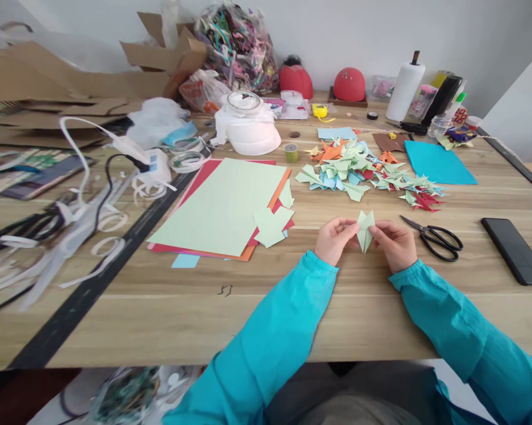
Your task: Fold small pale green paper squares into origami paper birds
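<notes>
A small pale green folded paper (365, 234) with pointed tips is pinched between my two hands, just above the wooden table. My left hand (334, 239) grips its left edge with thumb and fingers. On the opposite edge, my right hand (395, 243) pinches it the same way. Beyond my hands lies a heap of folded paper pieces (348, 162) in green, blue, orange and red. Black-handled scissors (438, 239) rest right of my right hand. To the left are stacked coloured paper sheets (224, 203), light green on top, with small cut green pieces (275, 224) at their right corner.
A black phone (516, 251) lies at the right. Near the back stand a white bottle-like roll (405, 88), a yellow tape measure (319, 111) and red dome-shaped cushions (350, 85). Cables and a white power strip (155, 168) spread over the left side, with cardboard (93, 82) behind.
</notes>
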Action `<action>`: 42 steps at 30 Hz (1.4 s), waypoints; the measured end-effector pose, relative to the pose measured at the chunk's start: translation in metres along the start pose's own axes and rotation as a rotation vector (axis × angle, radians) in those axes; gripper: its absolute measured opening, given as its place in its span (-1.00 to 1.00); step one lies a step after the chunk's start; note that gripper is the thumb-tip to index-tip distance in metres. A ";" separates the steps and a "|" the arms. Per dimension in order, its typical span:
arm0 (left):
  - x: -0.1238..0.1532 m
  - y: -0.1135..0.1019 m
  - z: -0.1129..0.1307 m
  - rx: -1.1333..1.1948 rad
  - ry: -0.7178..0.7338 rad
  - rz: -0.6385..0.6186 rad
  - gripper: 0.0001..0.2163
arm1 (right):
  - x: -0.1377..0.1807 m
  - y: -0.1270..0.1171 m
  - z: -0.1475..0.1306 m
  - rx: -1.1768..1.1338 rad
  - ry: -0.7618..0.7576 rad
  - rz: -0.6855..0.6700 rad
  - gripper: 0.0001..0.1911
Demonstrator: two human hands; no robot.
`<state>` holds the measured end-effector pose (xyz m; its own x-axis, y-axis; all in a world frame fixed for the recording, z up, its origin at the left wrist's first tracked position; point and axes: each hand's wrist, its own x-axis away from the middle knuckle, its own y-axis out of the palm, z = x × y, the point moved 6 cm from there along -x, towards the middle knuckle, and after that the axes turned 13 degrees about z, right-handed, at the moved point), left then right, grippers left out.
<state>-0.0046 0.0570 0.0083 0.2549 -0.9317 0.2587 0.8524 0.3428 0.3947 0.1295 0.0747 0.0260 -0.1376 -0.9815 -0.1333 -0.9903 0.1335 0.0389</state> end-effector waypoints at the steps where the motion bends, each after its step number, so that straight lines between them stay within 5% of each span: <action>1: 0.000 0.001 -0.002 -0.021 -0.020 -0.020 -0.69 | 0.000 0.000 -0.001 0.010 -0.011 0.001 -0.81; 9: 0.002 0.004 0.007 -0.190 0.123 -0.075 -0.73 | -0.001 0.002 0.002 -0.017 0.054 -0.042 -0.56; 15: 0.001 0.004 0.009 -0.230 0.153 -0.108 -0.76 | -0.001 0.004 0.009 -0.016 0.178 -0.082 -0.73; 28: 0.001 0.005 0.005 -0.241 0.108 -0.105 -0.75 | -0.001 0.000 0.001 0.106 -0.025 -0.051 -0.74; 42: 0.005 0.009 0.012 -0.428 0.300 -0.207 -0.80 | -0.001 0.002 0.004 0.005 0.030 -0.113 -0.79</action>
<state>-0.0014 0.0572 0.0236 0.1284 -0.9890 -0.0732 0.9917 0.1287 0.0017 0.1271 0.0767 0.0218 -0.0244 -0.9939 -0.1072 -0.9995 0.0223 0.0205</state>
